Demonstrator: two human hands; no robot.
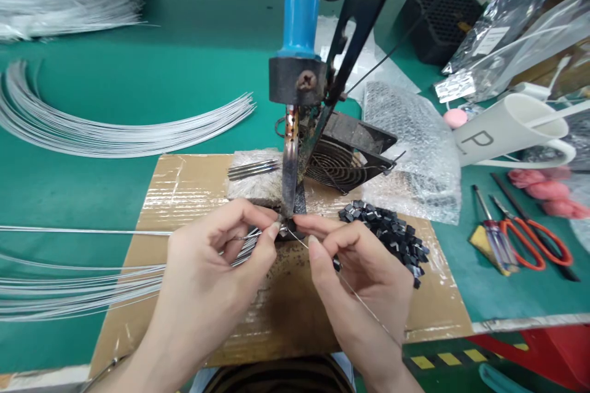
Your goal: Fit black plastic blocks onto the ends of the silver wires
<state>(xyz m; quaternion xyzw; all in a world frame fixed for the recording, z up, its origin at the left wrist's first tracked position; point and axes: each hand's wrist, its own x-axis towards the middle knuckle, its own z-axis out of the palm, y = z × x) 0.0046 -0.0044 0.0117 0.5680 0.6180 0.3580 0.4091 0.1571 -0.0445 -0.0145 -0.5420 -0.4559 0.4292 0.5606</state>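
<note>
My left hand (216, 270) is closed on a bundle of thin grey wires (69, 288) that fan out to the left, and its thumb and forefinger pinch one wire end under the soldering iron tip (289, 196). My right hand (364, 276) pinches a thin solder wire (359, 298) and a small black part at the same spot. The blue-handled iron (299, 12) hangs upright in a black stand. Both hands rest over a taped cardboard sheet (184, 196).
A heap of small black parts (391, 236) lies right of my hands. Behind the iron sit a small fan (350, 159) and bubble wrap (410, 147). Red-handled scissors (530, 239) and a screwdriver (495, 236) lie far right. Curved wire bundles (92, 129) cover the green mat.
</note>
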